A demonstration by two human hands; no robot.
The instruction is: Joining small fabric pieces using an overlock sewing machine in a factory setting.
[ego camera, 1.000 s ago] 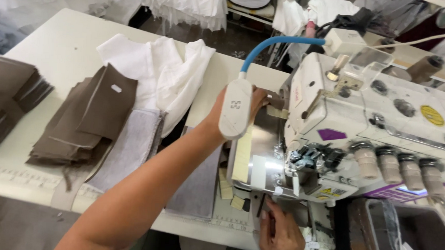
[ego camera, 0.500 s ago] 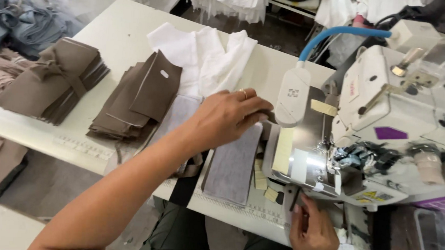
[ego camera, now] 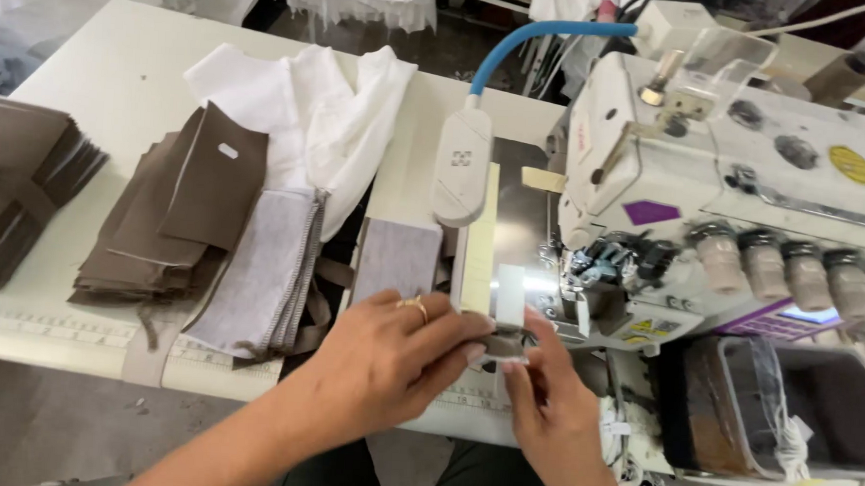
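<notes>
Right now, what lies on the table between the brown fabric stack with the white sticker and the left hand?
In the head view, a grey fabric stack with a stitched edge lies between the brown stack and the left hand, overlapping brown strips.

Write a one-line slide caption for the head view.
Both hands, left hand and right hand, pinch a small brown fabric piece before a white sewing machine, brown fabric stacks alongside.

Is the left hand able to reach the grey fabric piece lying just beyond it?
Probably yes. The left hand lies right beside the grey fabric piece, and nothing stands between them, though its fingers now pinch a small brown piece with the right hand.
</notes>
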